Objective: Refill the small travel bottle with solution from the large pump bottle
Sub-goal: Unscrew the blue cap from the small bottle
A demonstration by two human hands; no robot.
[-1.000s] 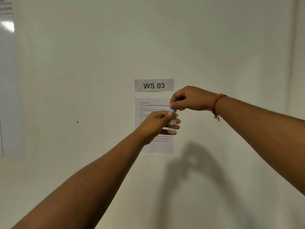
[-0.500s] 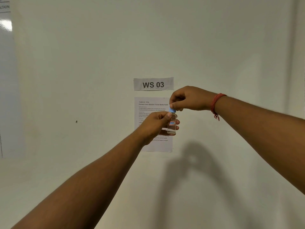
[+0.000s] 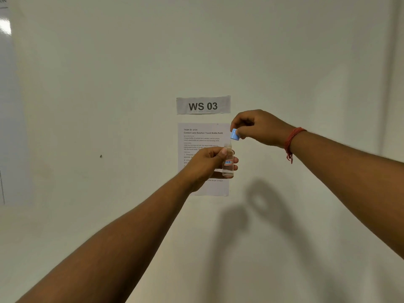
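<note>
My left hand (image 3: 206,166) grips a small clear travel bottle (image 3: 228,162) upright in the air in front of the wall; it has a small blue and red label, and its neck is uncovered. My right hand (image 3: 259,127) pinches the light blue cap (image 3: 234,134) just above and slightly right of the bottle's mouth, apart from it. A red thread band (image 3: 291,141) circles my right wrist. The large pump bottle is not in view.
A white wall (image 3: 109,106) fills the view. On it hang a "WS 03" sign (image 3: 203,105) and a printed task sheet (image 3: 202,138) behind my hands. A glossy board (image 3: 6,106) lies at the far left edge.
The blue cap was on the bottle under my right fingers; now it is off, lifted up and to the right. My left hand holds the bottle in the same place.
</note>
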